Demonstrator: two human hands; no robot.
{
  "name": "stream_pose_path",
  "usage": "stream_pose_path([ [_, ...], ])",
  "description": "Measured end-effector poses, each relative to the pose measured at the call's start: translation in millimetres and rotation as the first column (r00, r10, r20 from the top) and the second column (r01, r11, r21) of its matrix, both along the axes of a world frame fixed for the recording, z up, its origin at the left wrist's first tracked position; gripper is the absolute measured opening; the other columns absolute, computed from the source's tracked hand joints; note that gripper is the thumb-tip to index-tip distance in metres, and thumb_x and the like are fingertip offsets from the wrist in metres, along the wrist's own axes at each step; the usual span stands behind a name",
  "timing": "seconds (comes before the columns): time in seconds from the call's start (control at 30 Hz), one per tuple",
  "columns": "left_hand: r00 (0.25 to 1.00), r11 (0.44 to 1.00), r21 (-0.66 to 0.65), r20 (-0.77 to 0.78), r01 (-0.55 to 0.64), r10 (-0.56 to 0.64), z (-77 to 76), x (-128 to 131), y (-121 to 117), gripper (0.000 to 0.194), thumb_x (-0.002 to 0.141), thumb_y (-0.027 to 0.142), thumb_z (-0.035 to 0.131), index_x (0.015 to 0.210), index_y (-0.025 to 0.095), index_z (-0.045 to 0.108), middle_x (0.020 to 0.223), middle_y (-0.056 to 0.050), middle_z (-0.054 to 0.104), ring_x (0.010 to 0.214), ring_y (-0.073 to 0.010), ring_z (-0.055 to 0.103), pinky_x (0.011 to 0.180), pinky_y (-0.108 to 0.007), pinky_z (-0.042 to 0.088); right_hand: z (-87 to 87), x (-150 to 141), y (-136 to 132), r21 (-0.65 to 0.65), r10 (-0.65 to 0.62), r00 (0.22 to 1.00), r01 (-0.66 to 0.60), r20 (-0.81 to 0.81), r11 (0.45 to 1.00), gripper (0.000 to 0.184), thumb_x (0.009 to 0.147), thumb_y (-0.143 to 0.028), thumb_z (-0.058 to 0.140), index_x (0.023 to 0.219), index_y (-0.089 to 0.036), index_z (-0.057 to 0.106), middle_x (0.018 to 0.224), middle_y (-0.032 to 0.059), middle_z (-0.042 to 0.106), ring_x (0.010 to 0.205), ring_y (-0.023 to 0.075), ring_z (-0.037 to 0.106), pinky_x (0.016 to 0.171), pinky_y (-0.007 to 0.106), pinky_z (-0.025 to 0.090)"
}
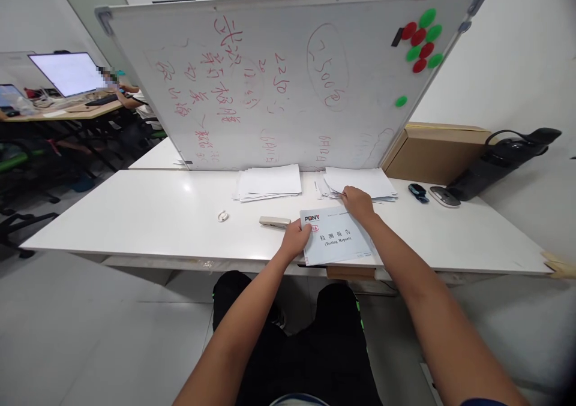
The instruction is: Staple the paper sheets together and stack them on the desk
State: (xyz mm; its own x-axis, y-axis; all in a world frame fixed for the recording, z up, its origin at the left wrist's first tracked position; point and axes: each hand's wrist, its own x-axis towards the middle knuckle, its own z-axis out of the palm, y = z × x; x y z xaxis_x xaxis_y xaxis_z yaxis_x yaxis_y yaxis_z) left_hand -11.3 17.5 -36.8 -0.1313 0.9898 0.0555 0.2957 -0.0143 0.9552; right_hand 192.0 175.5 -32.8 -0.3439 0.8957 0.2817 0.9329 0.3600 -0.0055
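Note:
A printed testing report (338, 238) with a blue-white cover lies at the front edge of the desk. My left hand (296, 238) is closed on its left edge, thumb on top. Just left of that hand is a beige stapler (274, 222). My right hand (357, 202) reaches past the report to the near edge of the right paper stack (362, 181). Its fingers are curled there, and what they pinch, if anything, is hidden. A second paper stack (270, 181) lies to the left, its sheets slightly uneven.
Behind the stacks stands a whiteboard (288, 82) with red writing and round magnets. To the right are a cardboard box (436, 153), a black bottle (495, 160), a mouse (445, 197) and a small dark object (418, 192). A small white ring-shaped item (222, 216) lies left. Another person sits farther back.

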Motion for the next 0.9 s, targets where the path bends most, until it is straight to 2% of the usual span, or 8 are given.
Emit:
stream_pose_path([
  [0.13, 1.0, 1.0, -0.002, 0.009, 0.008, -0.008, 1.1, 0, -1, 0.024, 0.082, 0.023, 0.044, 0.087, 0.016, 0.067, 0.097, -0.006, 0.072, 0.09, -0.023, 0.064, 0.076, -0.031, 0.049, 3.4, 6, 2, -0.032, 0.031, 0.999, -0.032, -0.024, 0.999, 0.028, 0.096, -0.026, 0.032, 0.096, -0.015, 0.058, 0.092, 0.0104, 0.066, 0.079, 0.0209, 0.057, 0.064, 0.029, 0.031],
  [0.3, 1.0, 1.0, -0.002, 0.013, 0.006, -0.006, 1.3, 0, -1, 0.024, 0.083, 0.023, 0.044, 0.087, 0.016, 0.067, 0.098, -0.006, 0.072, 0.091, -0.0229, 0.064, 0.077, -0.031, 0.049, 12.0, 8, 4, -0.075, 0.067, 0.998, -0.066, 0.012, 0.995, 0.03, 0.095, -0.024, 0.034, 0.085, -0.016, 0.06, 0.085, 0.0095, 0.067, 0.075, 0.0202, 0.057, 0.064, 0.028, 0.032],
  [0.57, 1.0, 1.0, 0.022, 0.001, 0.002, -0.002, -2.6, 0, 0, 0.023, 0.082, 0.022, 0.044, 0.085, 0.016, 0.066, 0.095, -0.005, 0.072, 0.088, -0.0222, 0.063, 0.074, -0.03, 0.048, 16.3, 3, 9, -0.007, 0.013, 1.0, -0.013, -0.007, 1.0, 0.029, 0.093, -0.034, 0.042, 0.087, -0.012, 0.059, 0.089, 0.015, 0.065, 0.076, 0.0229, 0.057, 0.061, 0.03, 0.029],
  [0.73, 1.0, 1.0, 0.015, 0.004, 0.001, -0.001, -2.7, 0, 0, 0.023, 0.082, 0.023, 0.044, 0.084, 0.016, 0.066, 0.093, -0.006, 0.072, 0.087, -0.0226, 0.063, 0.073, -0.03, 0.048, 15.8, 6, 10, -0.113, 0.038, 0.996, -0.047, -0.078, 0.992, 0.029, 0.093, -0.033, 0.041, 0.082, -0.016, 0.062, 0.083, 0.0106, 0.068, 0.076, 0.0214, 0.058, 0.063, 0.028, 0.032],
  [0.9, 1.0, 1.0, 0.013, 0.008, -0.003, 0.003, -1.2, 0, -1, 0.023, 0.082, 0.023, 0.045, 0.083, 0.016, 0.066, 0.092, -0.005, 0.072, 0.086, -0.0224, 0.063, 0.073, -0.03, 0.048, 16.5, 15, 7, -0.136, 0.018, 0.991, -0.037, -0.132, 0.99, 0.034, 0.095, -0.037, 0.037, 0.088, -0.019, 0.065, 0.083, 0.0067, 0.069, 0.076, 0.0191, 0.06, 0.062, 0.026, 0.036],
])
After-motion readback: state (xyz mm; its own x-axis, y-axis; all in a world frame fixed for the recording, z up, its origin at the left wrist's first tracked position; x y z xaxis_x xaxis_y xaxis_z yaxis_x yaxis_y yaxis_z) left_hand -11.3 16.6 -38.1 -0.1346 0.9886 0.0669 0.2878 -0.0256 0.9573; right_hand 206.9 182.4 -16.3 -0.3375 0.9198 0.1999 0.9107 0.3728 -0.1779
